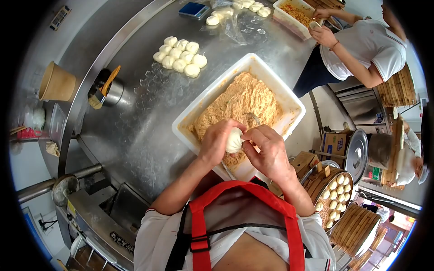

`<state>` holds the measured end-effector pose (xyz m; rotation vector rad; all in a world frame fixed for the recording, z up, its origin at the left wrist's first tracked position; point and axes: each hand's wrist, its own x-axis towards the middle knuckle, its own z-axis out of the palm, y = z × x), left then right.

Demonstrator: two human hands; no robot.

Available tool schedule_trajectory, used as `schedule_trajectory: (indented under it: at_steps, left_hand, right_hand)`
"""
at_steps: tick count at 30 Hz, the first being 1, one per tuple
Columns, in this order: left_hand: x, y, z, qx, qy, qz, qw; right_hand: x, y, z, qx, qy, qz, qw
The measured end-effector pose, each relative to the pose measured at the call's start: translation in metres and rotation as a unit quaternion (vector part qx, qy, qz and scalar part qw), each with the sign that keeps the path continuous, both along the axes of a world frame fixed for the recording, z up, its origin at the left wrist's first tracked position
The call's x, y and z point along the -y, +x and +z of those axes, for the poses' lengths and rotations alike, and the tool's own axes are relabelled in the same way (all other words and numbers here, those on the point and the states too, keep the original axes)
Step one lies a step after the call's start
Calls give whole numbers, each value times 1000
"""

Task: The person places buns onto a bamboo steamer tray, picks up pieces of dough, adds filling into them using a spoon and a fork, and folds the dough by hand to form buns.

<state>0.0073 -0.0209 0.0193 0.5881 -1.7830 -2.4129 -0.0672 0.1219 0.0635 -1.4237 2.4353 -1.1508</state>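
Note:
A white filled bun (234, 140) with pleated dough sits between my hands, above the near side of a white plastic tub (185, 118). My left hand (216, 143) is curled around the bun's left side. With thumb and fingers, my right hand (267, 151) pinches the dough at the bun's right side. Pinkish-orange minced filling (239, 99) is heaped in the tub below. A metal utensil, partly buried, shows in the filling just beyond my hands.
Dough pieces (180, 56) rest on the floured steel table (144, 117). A blue scale (193, 10) stands at the back, a pot with a brush (107, 86) at left. At right are a bamboo steamer of buns (334, 198) and a co-worker (361, 49) beside another filling tub (294, 18).

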Motion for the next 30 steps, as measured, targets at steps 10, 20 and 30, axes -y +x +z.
schedule_trajectory:
  at_steps: [10, 20, 30]
  left_hand:
    - [-2, -2, -17, 64, 22, 2, 998]
    - [-7, 2, -60, 126, 158, -36, 979]
    - [-10, 7, -24, -21, 27, -42, 999]
  right_hand:
    - [7, 2, 24, -83, 8, 56, 995]
    - [-1, 3, 19, -64, 28, 95, 993]
    - [-2, 4, 22, -53, 3, 71, 996]
